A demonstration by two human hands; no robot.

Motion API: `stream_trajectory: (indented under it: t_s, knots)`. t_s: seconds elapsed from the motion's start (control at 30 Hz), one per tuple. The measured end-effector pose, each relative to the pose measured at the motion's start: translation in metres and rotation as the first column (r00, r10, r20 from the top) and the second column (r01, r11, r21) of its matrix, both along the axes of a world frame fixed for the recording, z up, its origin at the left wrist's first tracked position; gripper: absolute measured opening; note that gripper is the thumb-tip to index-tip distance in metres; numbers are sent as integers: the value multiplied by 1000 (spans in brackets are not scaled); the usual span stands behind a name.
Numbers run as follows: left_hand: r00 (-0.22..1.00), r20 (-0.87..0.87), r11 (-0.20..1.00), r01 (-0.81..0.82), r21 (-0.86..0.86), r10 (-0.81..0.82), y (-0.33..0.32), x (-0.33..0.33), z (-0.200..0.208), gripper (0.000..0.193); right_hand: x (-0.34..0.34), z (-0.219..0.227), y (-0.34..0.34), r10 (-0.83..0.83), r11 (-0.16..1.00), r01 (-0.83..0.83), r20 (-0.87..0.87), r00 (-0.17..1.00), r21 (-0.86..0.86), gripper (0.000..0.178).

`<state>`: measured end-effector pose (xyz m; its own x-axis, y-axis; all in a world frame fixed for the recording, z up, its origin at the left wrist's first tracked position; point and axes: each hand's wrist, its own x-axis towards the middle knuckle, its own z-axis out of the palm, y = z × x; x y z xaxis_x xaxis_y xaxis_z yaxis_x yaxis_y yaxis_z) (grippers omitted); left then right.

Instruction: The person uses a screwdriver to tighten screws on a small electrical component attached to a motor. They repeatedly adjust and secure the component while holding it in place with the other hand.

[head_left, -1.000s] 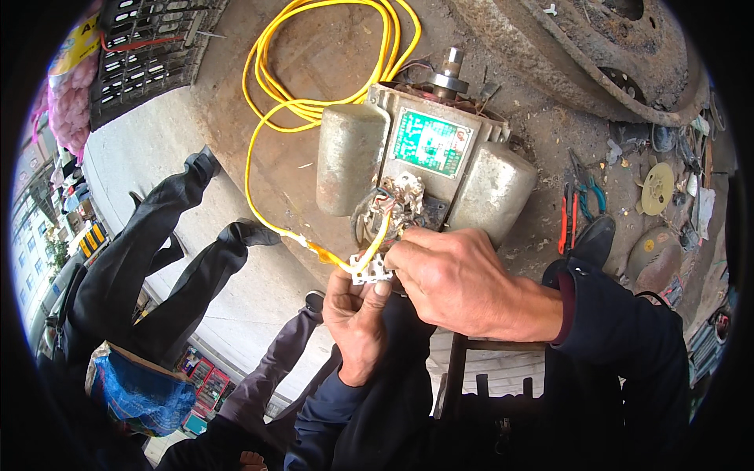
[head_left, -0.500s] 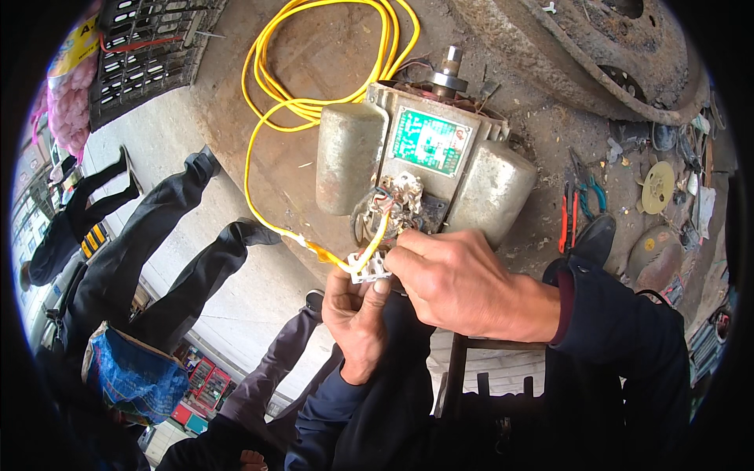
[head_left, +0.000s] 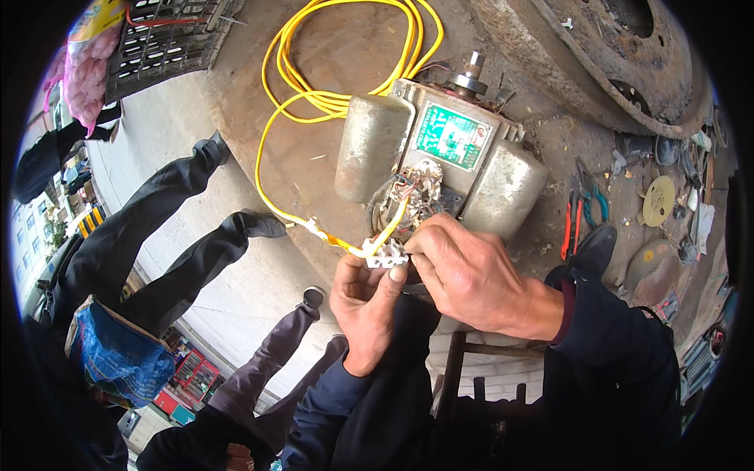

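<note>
My left hand (head_left: 364, 304) grips a small white terminal block (head_left: 387, 255) between thumb and fingers, below an electric motor (head_left: 485, 118). The fingers of my right hand (head_left: 475, 271) are pinched together at the block's right end; what they hold, if anything, is hidden. A yellow cable (head_left: 261, 169) runs down from a loose coil to the block. A short yellow length rises from the block to the motor's open wiring spot (head_left: 420, 188), where thin wires and dirty white material show. The motor has a green nameplate, a shaft at its far end and two grey metal housings.
Red-handled pliers (head_left: 571, 224) and a teal-handled tool (head_left: 595, 204) lie right of the motor, near a shoe. Beyond are a yellow spool (head_left: 658, 200) and a large rusty wheel (head_left: 561, 74). A black plastic crate (head_left: 161, 51) stands far left. People's legs (head_left: 141, 208) show at left.
The whole view has shifted, so the motor and cable appear further right. My left hand still holds the terminal block, tilted a little differently. My right hand stays pinched beside it.
</note>
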<state>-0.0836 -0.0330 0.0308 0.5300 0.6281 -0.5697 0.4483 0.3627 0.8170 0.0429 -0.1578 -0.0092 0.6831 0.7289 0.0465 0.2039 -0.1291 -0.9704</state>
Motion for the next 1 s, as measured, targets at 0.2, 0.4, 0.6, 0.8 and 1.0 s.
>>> stream_trajectory:
  t_s: [0.2,0.4,0.6,0.8,1.0]
  knots:
    - [1000,27,1000,7,-8,-7,2,-2,-3,39,-2,1,-2,4,999,-3,12,1000,-35,22]
    - [997,72,1000,28,-9,-27,5,-5,-10,35,-2,-4,1,-20,999,17,71,997,39,15]
    - [986,147,989,-58,-136,78,1,1,-17,41,0,-4,0,-3,998,3,-4,1000,58,13]
    - [969,219,961,-52,-270,114,-1,6,-28,45,6,3,-1,-41,995,47,-74,996,84,12]
    - [933,310,917,-47,-397,182,1,3,-40,41,8,4,-3,-31,998,36,-84,996,60,14]
